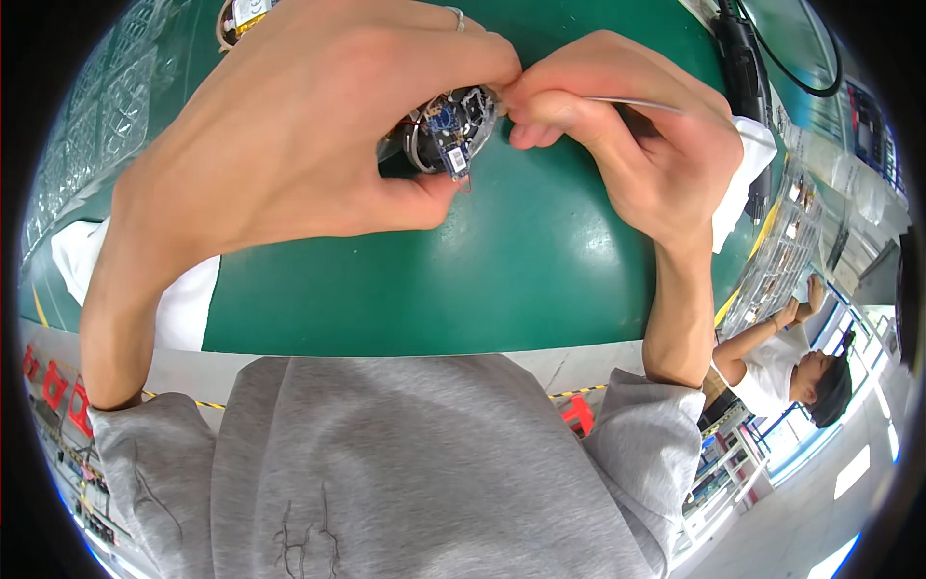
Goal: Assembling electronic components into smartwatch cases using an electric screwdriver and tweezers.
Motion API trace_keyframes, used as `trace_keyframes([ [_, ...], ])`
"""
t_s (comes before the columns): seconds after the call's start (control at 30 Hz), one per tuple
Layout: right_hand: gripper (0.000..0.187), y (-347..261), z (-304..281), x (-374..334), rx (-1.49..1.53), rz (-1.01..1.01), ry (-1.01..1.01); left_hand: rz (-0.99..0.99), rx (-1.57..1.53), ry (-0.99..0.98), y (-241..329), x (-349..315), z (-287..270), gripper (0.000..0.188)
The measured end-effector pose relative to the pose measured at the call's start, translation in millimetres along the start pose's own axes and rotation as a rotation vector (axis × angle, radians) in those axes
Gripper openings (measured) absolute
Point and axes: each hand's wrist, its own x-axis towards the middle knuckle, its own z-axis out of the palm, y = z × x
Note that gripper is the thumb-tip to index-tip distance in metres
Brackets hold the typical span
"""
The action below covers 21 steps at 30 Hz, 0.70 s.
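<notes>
My left hand (pixel 280 135) curls its fingers and thumb around a small round device (pixel 449 130) and holds it above the green mat. Blue circuit boards, thin wires and a clear rim show on its exposed face. At the device's right edge, the fingertips of my right hand (pixel 641 145) are pinched together, touching or nearly touching my left fingertips. A thin metal tool (pixel 632 100) runs back from that pinch across my right palm; its tip is hidden, so its exact kind is unclear. Whether the right fingers also grip a tiny part cannot be made out.
Another round assembly (pixel 246 13) lies at the far left. A black pen-shaped power tool (pixel 743 87) with a cable lies at the right. Clear plastic trays (pixel 772 261) stand at the right edge, and clear plastic (pixel 101 116) lies left. A co-worker (pixel 781 372) is farther right.
</notes>
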Motion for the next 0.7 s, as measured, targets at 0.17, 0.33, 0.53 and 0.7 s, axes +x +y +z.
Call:
trace_keyframes([
  [0.17,0.007,-7.1,3.1,2.6,-0.127,-0.073,0.045,-0.001,-0.007,0.031,1.1,-1.1,0.9,0.041],
  [0.33,0.005,0.5,-11.4,-2.6,-0.175,-0.223,-0.114,0.007,-0.010,0.059,7.5,-1.1,14.2,0.040],
  [0.53,0.005,-5.9,-6.6,-13.7,-0.196,-0.133,0.032,0.004,-0.037,0.069,8.6,1.5,17.7,0.039],
  [0.7,0.004,-0.7,-13.9,-10.1,-0.234,-0.279,-0.078,0.052,0.009,0.022,5.5,2.0,14.3,0.046],
])
